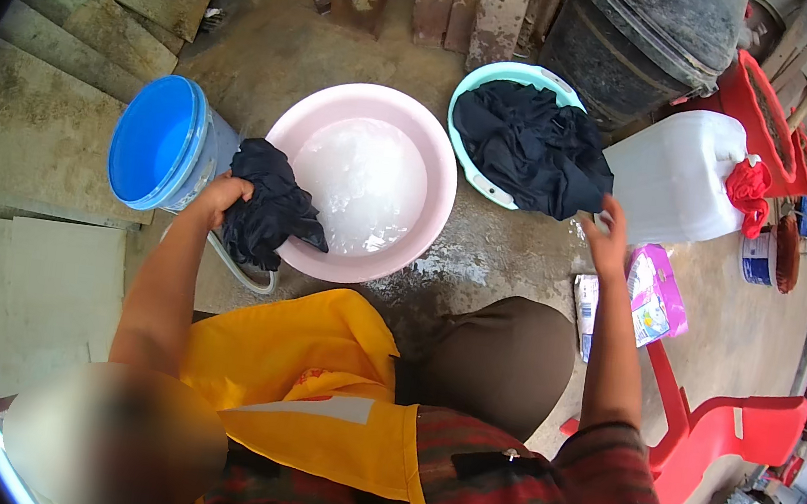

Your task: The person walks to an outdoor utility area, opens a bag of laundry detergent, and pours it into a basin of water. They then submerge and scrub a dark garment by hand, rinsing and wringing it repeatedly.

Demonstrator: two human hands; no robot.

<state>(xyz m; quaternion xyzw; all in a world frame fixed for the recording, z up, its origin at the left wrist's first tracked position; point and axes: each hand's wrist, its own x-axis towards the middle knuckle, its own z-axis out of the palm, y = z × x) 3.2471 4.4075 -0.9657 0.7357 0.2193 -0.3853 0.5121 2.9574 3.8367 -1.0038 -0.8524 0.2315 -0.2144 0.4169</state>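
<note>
My left hand [222, 199] grips a bunched dark cloth [266, 197] between the blue-lined bucket [152, 142] and the pink basin [290, 125]. One end of that cloth hangs over the basin's rim. Cloudy, slightly foamy water [367, 179] lies in the pink basin. To the right, a turquoise basin [461, 155] holds a heap of dark fabric [526, 142], with one edge spilling over its side. My right hand [607, 239] is at that spilling edge, thumb and fingers apart; whether the fingertips touch the fabric is unclear.
A white plastic jerrycan [673, 179] with a red cloth [747, 190] stands beyond my right hand. Detergent-like packets [655, 298] lie by my right forearm, near a red plastic chair [721, 434]. A large black bin [623, 60] and boards [472, 3] stand behind. The concrete floor [463, 259] is wet.
</note>
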